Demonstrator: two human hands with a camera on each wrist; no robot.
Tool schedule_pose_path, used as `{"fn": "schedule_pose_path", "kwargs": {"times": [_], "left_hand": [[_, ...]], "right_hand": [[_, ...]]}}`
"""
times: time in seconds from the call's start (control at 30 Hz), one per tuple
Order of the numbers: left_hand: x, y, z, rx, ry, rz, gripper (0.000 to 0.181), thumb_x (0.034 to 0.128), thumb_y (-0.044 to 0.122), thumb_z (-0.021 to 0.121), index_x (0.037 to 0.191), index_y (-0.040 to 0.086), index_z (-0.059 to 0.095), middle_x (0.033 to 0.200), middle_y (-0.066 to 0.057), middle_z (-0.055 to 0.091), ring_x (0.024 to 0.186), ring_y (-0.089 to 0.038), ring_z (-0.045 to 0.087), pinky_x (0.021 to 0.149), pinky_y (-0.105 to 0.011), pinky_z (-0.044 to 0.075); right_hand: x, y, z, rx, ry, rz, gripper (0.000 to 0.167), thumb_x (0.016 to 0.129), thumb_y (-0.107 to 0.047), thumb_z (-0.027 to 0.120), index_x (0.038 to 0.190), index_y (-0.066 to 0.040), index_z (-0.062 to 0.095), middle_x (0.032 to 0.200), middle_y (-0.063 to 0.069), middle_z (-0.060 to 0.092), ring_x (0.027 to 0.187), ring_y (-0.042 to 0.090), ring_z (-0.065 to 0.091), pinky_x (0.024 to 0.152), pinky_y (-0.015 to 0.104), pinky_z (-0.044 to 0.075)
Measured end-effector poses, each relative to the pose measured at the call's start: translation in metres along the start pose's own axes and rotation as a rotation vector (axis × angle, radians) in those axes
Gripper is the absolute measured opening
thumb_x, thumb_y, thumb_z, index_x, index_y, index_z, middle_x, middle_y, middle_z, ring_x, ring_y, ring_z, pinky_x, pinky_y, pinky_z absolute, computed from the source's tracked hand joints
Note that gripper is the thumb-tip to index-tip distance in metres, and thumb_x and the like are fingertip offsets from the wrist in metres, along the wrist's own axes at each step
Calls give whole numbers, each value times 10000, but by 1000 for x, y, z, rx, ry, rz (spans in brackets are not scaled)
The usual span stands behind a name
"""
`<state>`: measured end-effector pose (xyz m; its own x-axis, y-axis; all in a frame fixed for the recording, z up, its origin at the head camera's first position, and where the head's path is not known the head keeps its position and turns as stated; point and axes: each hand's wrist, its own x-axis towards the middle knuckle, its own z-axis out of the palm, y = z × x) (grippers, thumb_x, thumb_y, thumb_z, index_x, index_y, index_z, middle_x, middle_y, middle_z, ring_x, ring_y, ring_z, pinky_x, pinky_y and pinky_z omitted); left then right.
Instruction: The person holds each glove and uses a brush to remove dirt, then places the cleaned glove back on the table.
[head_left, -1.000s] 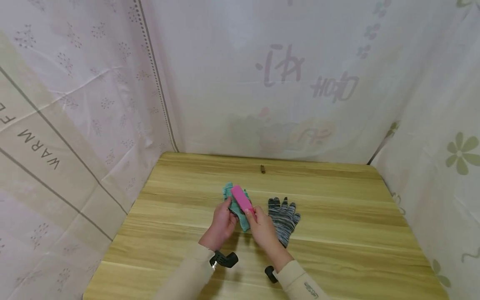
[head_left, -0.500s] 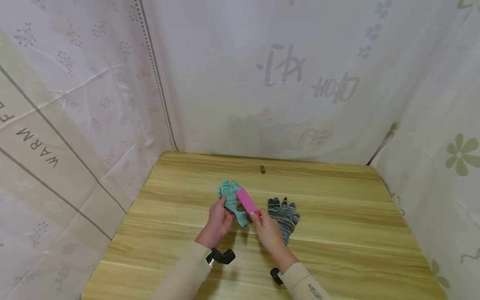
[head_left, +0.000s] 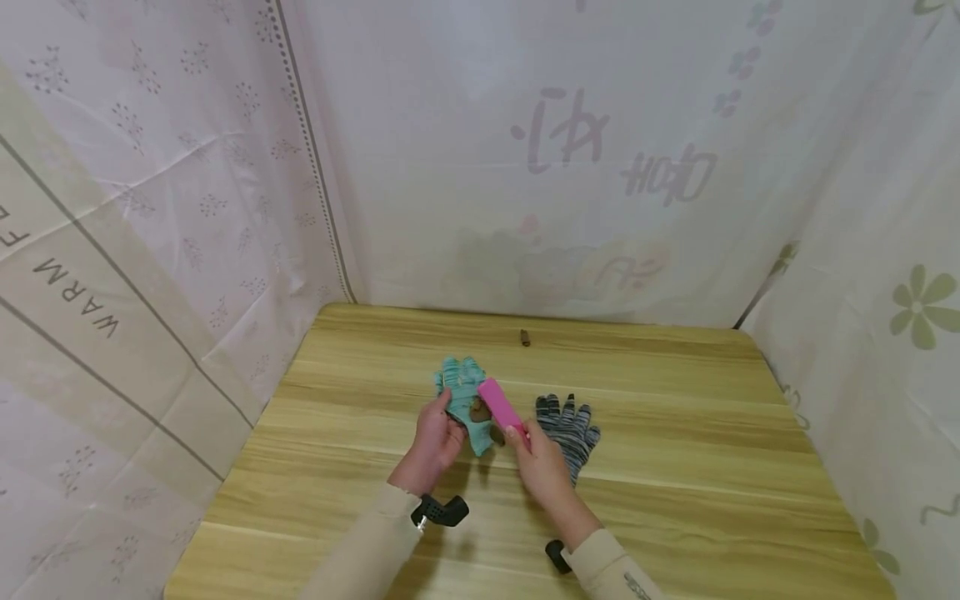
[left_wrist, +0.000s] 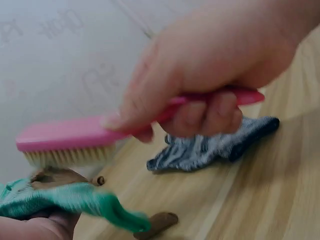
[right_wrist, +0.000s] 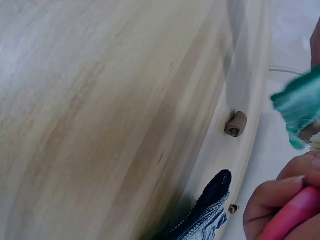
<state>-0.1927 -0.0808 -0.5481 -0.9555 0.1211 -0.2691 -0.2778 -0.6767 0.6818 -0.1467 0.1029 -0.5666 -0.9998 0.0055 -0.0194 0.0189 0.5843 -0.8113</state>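
Observation:
My left hand (head_left: 433, 437) holds a teal knitted glove (head_left: 459, 377) above the table, thumb on top and fingers beneath. On the glove lies a brown patch or lump (head_left: 479, 410); what it is made of I cannot tell. A pink brush (head_left: 497, 402) is gripped by its handle in my right hand (head_left: 542, 468). Its pale bristles (left_wrist: 70, 156) point down, just above the brown lump in the left wrist view. Whether they touch it is unclear. A brown rolled piece (left_wrist: 157, 225) lies on the table by the glove's cuff.
A grey and black striped glove (head_left: 567, 429) lies flat to the right, partly behind the right hand. Farther back sits another small brown roll (head_left: 525, 338). Printed cloth (head_left: 480, 167) surrounds the wooden table (head_left: 675, 500) at the back and sides.
The brush has shifted right and slightly down, off the glove's middle. More of the teal glove and its brown patch shows, and the left hand has moved slightly left.

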Motion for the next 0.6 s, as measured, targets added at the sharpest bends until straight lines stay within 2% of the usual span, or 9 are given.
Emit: {"fn": "schedule_pose_path", "kwargs": {"times": [0.13, 0.27, 0.47, 0.57, 0.6], "left_hand": [[1, 0, -1, -18, 12, 15, 432, 1123, 292, 315, 1434, -7, 341, 1243, 33, 550, 1139, -35, 550, 1016, -188, 459], [1, -3, 3, -15, 10, 18, 407, 1123, 299, 311, 1411, 17, 367, 1211, 65, 549, 1100, -6, 548, 986, -163, 460], [2, -12, 13, 7, -23, 8, 400, 1124, 328, 311, 1339, 19, 447, 1096, 70, 646, 1001, -14, 604, 905, -173, 497], [3, -14, 18, 18, -26, 13, 479, 1119, 353, 331, 1400, -19, 440, 1169, 7, 686, 1052, -39, 635, 905, -182, 520], [3, -14, 19, 20, -29, 19, 511, 1119, 358, 330, 1436, -32, 417, 1233, -21, 679, 1115, -57, 633, 930, -193, 525]], "right_hand": [[1, -4, -2, 55, 13, 12, 384, 1053, -498, 471, 1093, -134, 588, 644, -12, 397, 539, 131, 346, 481, 273, 304], [3, -13, -6, 95, 21, 4, 420, 1052, -514, 456, 1129, -125, 593, 653, -9, 409, 540, 127, 345, 484, 262, 303], [5, -34, -3, 142, -23, -54, 410, 1059, -468, 479, 1135, -84, 601, 671, -18, 421, 567, 126, 374, 502, 257, 320], [6, -40, 1, 122, -43, -82, 364, 1059, -448, 491, 1105, -104, 601, 673, -25, 430, 574, 124, 400, 509, 251, 338], [6, -40, 2, 105, -47, -89, 353, 1059, -445, 492, 1096, -110, 598, 674, -26, 431, 575, 124, 403, 510, 250, 341]]}}
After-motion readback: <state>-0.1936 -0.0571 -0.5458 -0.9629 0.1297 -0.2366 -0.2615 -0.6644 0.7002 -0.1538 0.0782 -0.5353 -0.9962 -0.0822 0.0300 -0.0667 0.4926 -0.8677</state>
